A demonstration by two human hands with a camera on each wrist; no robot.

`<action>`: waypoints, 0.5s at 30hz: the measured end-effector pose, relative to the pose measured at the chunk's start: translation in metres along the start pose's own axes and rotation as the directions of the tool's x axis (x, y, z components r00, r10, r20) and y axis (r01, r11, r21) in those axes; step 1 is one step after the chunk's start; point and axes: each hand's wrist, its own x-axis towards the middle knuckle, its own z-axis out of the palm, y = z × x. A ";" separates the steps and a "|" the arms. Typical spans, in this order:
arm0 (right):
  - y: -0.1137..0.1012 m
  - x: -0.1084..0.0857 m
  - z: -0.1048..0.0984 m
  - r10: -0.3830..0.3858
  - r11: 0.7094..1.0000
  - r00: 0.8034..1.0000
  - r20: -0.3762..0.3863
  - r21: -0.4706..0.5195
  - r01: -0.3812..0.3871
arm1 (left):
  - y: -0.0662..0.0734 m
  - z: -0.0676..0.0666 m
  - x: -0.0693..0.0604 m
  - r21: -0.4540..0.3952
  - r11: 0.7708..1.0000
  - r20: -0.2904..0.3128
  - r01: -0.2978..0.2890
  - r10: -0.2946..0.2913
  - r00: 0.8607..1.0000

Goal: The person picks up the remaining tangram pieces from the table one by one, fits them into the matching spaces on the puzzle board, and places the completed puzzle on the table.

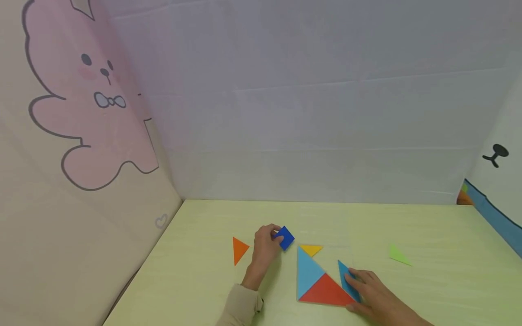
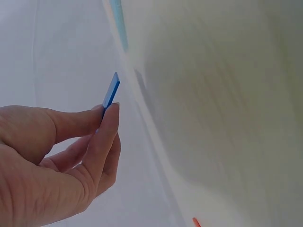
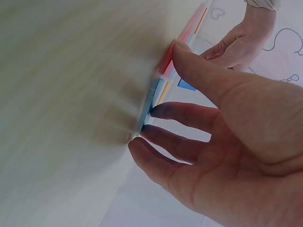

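Observation:
My left hand (image 1: 267, 246) pinches a dark blue square tile (image 1: 287, 237) between thumb and fingers; in the left wrist view the tile (image 2: 111, 90) is seen edge-on, raised off the table. With its fingers spread, my right hand (image 1: 373, 292) touches a flat blue piece (image 1: 345, 280), partly covered by the fingers. In the right wrist view its fingertips lie on the blue piece's edge (image 3: 150, 104) and the thumb is at the red triangle. The large red triangle (image 1: 326, 292) adjoins a large light blue triangle (image 1: 308, 271). A small yellow triangle (image 1: 311, 250) lies along the light blue one's upper slanted edge.
An orange triangle (image 1: 239, 250) lies left of my left hand. Farther right is a light green triangle (image 1: 398, 256). The pale yellow-green table (image 1: 204, 217) meets a whitish cloth wall (image 1: 306, 172) at the back; printed cloths hang on both sides.

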 end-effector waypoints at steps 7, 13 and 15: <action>-0.001 -0.001 0.000 0.006 1.000 1.000 0.003 0.007 -0.006 | 0.008 0.002 -0.005 -0.039 0.999 0.021 -0.022 0.023 1.000; -0.003 -0.001 0.000 0.026 0.999 1.000 0.011 0.019 -0.026 | 0.012 0.007 -0.008 -0.053 0.998 0.048 -0.029 0.031 0.998; -0.003 -0.001 -0.001 0.034 0.999 0.999 0.014 0.022 -0.035 | 0.014 0.009 -0.009 -0.049 0.998 0.055 -0.029 0.032 0.998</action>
